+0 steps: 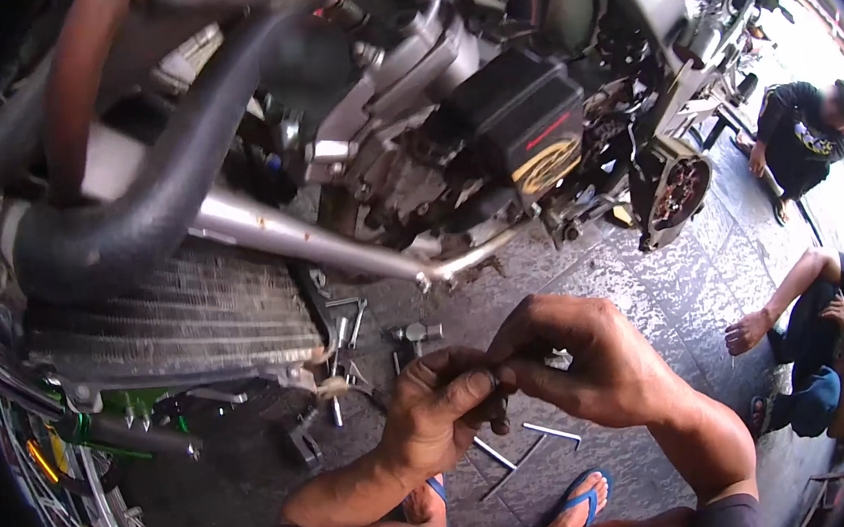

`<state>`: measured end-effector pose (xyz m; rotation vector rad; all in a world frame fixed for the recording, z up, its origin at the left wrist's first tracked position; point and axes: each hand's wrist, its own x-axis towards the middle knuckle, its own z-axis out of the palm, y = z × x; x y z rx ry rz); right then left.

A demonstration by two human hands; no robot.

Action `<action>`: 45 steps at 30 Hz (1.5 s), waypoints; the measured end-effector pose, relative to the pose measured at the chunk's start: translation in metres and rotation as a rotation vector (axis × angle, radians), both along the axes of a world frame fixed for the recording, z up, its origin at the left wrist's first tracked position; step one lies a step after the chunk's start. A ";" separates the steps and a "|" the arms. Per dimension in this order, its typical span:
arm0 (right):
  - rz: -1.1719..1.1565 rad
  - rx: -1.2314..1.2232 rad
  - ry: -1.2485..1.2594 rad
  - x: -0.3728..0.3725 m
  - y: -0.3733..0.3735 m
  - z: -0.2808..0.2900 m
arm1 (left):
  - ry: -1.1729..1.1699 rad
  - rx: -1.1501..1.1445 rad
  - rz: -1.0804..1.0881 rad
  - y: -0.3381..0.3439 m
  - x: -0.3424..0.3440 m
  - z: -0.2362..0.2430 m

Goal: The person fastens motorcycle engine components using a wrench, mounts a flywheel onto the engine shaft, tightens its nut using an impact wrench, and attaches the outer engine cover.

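Note:
My left hand point(435, 408) and my right hand point(591, 364) meet in front of me, above the floor, both closed with fingertips pinched together. Between them is a small dark piece point(497, 377), mostly covered by the fingers and too small to name. Dark grime marks the fingers. Beyond my hands stands a partly dismantled motorcycle, its engine point(405, 74) exposed. A black box-shaped cover point(519, 104) with a yellow mark sits on the engine's side. Neither hand touches the motorcycle.
At the left, a radiator point(176, 315) lies below a thick black hose point(164, 186) and a silver tube point(310, 243). On the tiled floor are a hammer point(413, 334), a T-handle wrench point(511, 472) and several other tools. Two people point(803, 145) crouch or sit at the right.

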<state>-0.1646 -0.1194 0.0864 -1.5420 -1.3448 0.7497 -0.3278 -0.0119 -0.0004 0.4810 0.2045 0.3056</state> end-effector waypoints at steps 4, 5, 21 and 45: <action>-0.083 0.043 -0.083 -0.012 0.000 -0.012 | 0.039 0.103 0.073 -0.001 -0.004 -0.004; -0.083 0.081 -0.094 -0.012 0.001 -0.015 | 0.026 0.118 0.090 -0.001 -0.003 -0.007; -0.220 0.252 -0.252 -0.021 -0.008 -0.039 | 0.057 0.089 0.218 -0.019 0.013 -0.012; -0.719 0.654 -0.558 0.054 0.066 -0.077 | 0.100 0.485 0.484 0.019 0.100 -0.022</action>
